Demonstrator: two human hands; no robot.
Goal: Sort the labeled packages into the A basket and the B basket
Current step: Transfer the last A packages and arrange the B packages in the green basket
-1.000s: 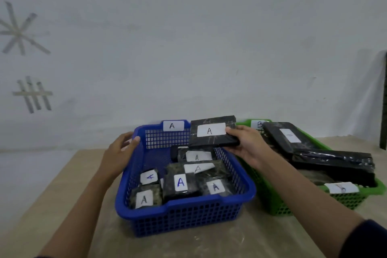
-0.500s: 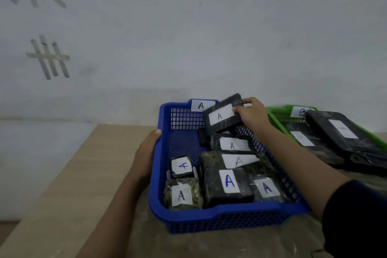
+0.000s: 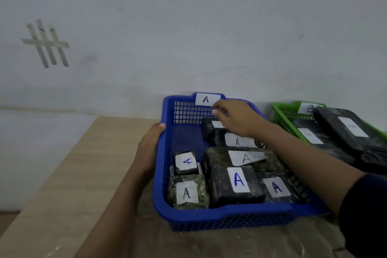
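Black package [image 3: 211, 130] labelled A is lying at the far end of the blue basket [image 3: 209, 219], among other A packages. Right hand [image 3: 236, 118] is hovering over it, fingers loosely curled, holding nothing. Left hand [image 3: 149, 146] is clasping the basket's left rim. Green basket [image 3: 281, 114] is sitting just beside, on the bench [image 3: 83, 163].

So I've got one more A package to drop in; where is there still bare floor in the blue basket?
The blue basket has bare floor in its far-left part, between the left wall, the back wall and the small package. The right side and near end are crowded with packages, and the right hand hovers over the far ones.
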